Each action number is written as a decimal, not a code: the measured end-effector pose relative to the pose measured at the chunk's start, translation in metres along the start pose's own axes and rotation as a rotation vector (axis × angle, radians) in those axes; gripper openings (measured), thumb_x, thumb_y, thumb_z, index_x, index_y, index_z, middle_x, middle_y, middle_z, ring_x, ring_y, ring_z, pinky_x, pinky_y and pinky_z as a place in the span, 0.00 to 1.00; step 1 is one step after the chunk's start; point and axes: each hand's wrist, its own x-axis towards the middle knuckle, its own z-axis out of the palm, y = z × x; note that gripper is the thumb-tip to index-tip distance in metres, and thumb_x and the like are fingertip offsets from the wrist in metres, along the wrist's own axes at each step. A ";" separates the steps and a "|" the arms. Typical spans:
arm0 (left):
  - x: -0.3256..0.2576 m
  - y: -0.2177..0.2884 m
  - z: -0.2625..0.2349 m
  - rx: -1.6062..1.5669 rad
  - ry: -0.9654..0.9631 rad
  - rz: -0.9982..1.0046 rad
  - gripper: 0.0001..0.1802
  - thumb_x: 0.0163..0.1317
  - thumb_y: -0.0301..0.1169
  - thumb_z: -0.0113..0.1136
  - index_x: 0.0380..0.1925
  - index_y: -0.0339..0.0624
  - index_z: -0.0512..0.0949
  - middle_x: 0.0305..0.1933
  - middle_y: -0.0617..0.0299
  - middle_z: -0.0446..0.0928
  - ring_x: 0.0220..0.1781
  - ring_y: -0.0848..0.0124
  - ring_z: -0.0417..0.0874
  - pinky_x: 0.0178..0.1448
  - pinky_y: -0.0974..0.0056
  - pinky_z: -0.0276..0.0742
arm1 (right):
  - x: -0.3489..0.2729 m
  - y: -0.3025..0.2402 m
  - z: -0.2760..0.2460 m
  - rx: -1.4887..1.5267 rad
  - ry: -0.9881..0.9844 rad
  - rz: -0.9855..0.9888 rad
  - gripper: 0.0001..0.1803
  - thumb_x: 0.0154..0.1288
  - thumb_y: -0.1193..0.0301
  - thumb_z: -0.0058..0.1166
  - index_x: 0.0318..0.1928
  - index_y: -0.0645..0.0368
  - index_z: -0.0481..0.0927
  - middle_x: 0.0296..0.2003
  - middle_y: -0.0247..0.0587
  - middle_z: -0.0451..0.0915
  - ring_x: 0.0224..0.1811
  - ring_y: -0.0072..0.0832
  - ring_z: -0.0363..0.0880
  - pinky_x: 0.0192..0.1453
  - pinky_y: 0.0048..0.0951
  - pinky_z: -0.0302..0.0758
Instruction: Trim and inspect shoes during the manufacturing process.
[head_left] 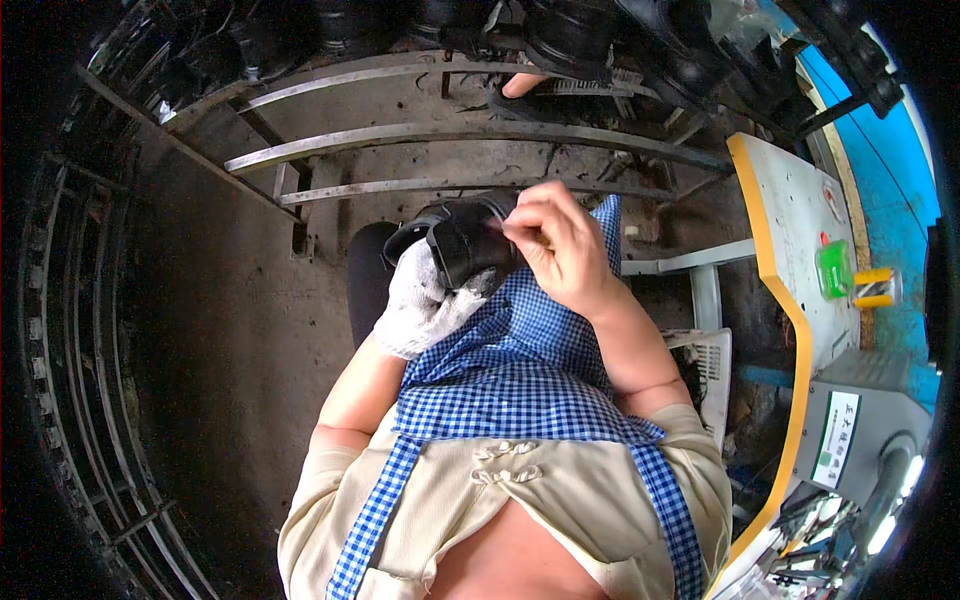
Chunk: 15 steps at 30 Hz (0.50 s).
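Note:
My left hand [415, 305], in a white glove soiled dark at the fingertips, grips a black shoe [460, 240] above my lap. The shoe's opening faces up toward the left, and its far end is partly hidden by my right hand. Bare and blurred, my right hand [560, 245] is at the right side of the shoe, thumb and fingers pinched together. Something thin and pale seems to show at the fingertips, too indistinct to name. Beneath the shoe lies my blue-and-white checked apron [520, 340].
Metal rack rails [480, 130] cross ahead, with black boots [570, 35] lined up above. On the right stands a yellow-edged white table [790, 210] carrying a green container [832, 268] and a grey machine box [865, 400]. A white crate [712, 375] sits under it. Another rack [85, 350] runs along the left.

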 end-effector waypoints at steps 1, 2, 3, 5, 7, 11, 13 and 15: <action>-0.001 -0.001 0.000 -0.003 -0.002 0.002 0.21 0.53 0.22 0.65 0.49 0.37 0.75 0.46 0.56 0.79 0.46 0.66 0.80 0.50 0.65 0.75 | -0.005 0.004 0.002 -0.003 0.000 0.001 0.06 0.60 0.80 0.56 0.36 0.63 0.73 0.37 0.40 0.73 0.27 0.21 0.73 0.29 0.19 0.71; -0.004 -0.002 0.001 -0.030 0.049 -0.056 0.20 0.53 0.21 0.64 0.48 0.38 0.75 0.47 0.57 0.79 0.47 0.67 0.79 0.52 0.65 0.74 | -0.011 0.008 0.003 0.452 0.067 0.248 0.06 0.62 0.76 0.55 0.38 0.61 0.72 0.33 0.35 0.72 0.26 0.20 0.72 0.28 0.19 0.70; -0.007 -0.001 0.002 -0.055 0.106 -0.115 0.20 0.53 0.21 0.64 0.48 0.39 0.75 0.48 0.58 0.78 0.48 0.68 0.79 0.54 0.65 0.74 | -0.012 0.010 0.002 0.912 0.129 0.493 0.07 0.65 0.72 0.54 0.40 0.58 0.72 0.29 0.30 0.71 0.25 0.19 0.70 0.27 0.19 0.69; -0.009 0.001 0.002 -0.186 0.149 -0.198 0.21 0.53 0.21 0.64 0.49 0.39 0.75 0.49 0.60 0.78 0.51 0.69 0.78 0.57 0.65 0.73 | -0.014 0.007 -0.001 0.902 0.154 0.544 0.04 0.66 0.73 0.54 0.38 0.59 0.73 0.28 0.28 0.70 0.25 0.13 0.64 0.28 0.16 0.64; -0.008 0.001 0.000 -0.178 0.090 -0.108 0.21 0.53 0.21 0.65 0.49 0.39 0.75 0.49 0.59 0.78 0.51 0.68 0.78 0.58 0.64 0.72 | -0.018 0.005 0.002 0.623 0.136 0.447 0.05 0.63 0.75 0.57 0.37 0.59 0.75 0.29 0.28 0.71 0.26 0.12 0.64 0.29 0.14 0.63; -0.013 -0.007 -0.002 -0.117 0.109 -0.097 0.21 0.54 0.22 0.64 0.50 0.39 0.75 0.50 0.59 0.78 0.51 0.67 0.78 0.58 0.64 0.71 | -0.016 -0.003 -0.002 0.519 0.083 0.353 0.17 0.58 0.79 0.62 0.48 0.64 0.76 0.35 0.34 0.72 0.32 0.15 0.68 0.32 0.15 0.65; -0.016 -0.008 -0.005 -0.109 0.060 -0.121 0.21 0.54 0.23 0.64 0.50 0.39 0.75 0.51 0.58 0.78 0.51 0.67 0.78 0.58 0.63 0.71 | -0.015 -0.004 -0.003 0.525 0.068 0.273 0.24 0.53 0.79 0.65 0.53 0.64 0.75 0.37 0.35 0.72 0.35 0.18 0.70 0.37 0.17 0.68; -0.016 -0.012 -0.006 -0.114 0.046 -0.085 0.21 0.54 0.24 0.65 0.50 0.39 0.75 0.50 0.58 0.78 0.51 0.66 0.78 0.58 0.63 0.71 | -0.013 -0.005 -0.007 0.430 0.029 0.264 0.28 0.48 0.77 0.69 0.53 0.62 0.76 0.37 0.35 0.74 0.36 0.18 0.73 0.36 0.15 0.71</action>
